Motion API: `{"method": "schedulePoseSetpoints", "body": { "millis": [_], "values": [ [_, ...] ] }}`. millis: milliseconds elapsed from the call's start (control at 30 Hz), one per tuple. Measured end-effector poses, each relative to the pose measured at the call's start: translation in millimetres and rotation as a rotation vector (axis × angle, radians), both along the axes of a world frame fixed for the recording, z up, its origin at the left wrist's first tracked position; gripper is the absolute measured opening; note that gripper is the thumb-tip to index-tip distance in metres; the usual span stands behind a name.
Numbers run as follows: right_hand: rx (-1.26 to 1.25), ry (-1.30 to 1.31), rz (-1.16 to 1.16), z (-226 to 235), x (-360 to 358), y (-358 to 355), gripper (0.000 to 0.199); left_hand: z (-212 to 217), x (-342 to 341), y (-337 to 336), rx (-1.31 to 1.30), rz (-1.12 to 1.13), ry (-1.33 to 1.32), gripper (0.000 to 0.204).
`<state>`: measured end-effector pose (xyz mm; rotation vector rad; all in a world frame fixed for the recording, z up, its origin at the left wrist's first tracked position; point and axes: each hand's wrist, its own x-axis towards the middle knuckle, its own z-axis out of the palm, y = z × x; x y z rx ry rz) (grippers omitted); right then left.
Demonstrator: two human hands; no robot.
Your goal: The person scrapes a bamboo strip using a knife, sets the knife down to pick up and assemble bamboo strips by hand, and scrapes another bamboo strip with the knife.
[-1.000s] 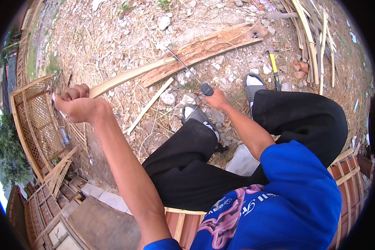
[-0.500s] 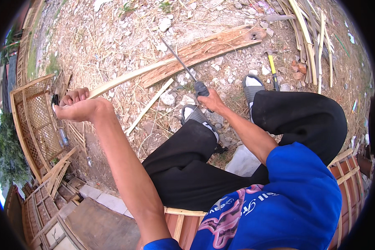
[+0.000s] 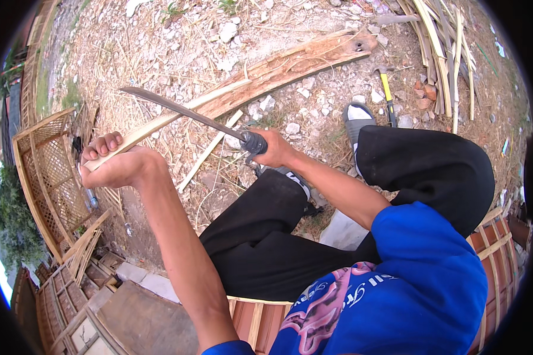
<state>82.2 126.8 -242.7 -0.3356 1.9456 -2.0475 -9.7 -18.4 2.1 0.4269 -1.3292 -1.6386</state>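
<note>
My left hand is closed round the near end of a long pale wooden strip. The strip's far end rests on a rough, weathered plank lying on the ground. In my right hand is a machete, gripped by its dark wrapped handle. Its long dark blade points to the upper left and crosses over the strip, between my left hand and the plank; whether it touches the wood I cannot tell. A second thin pale strip lies on the ground below the machete.
A hammer with a yellow and black handle lies right of the plank, near my sandalled foot. Beyond it is a pile of wooden strips beside broken bricks. A lattice panel stands at the left.
The machete has swung left and lower, its blade turning from steep to flatter across the strip. My right hand has moved left and slightly down; my left hand has lowered a little.
</note>
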Motion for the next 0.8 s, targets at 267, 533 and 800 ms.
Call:
{"method": "schedulePoseSetpoints", "body": {
  "millis": [267, 533, 800],
  "values": [
    [0.181, -0.061, -0.026, 17.2, 21.4, -1.0, 0.041, -2.3, -1.0, -4.3, -0.018, 0.045, -0.018, 0.023],
    [0.006, -0.001, 0.034, 76.8, -6.6, -20.7, 0.035, -2.7, 2.3, 3.9, -0.038, -0.033, 0.015, 0.024],
    [0.119, -0.081, 0.015, 41.2, -19.0, 9.4, 0.034, -4.0, 2.6, 5.6, -0.072, -0.023, 0.016, 0.021]
  ]
}}
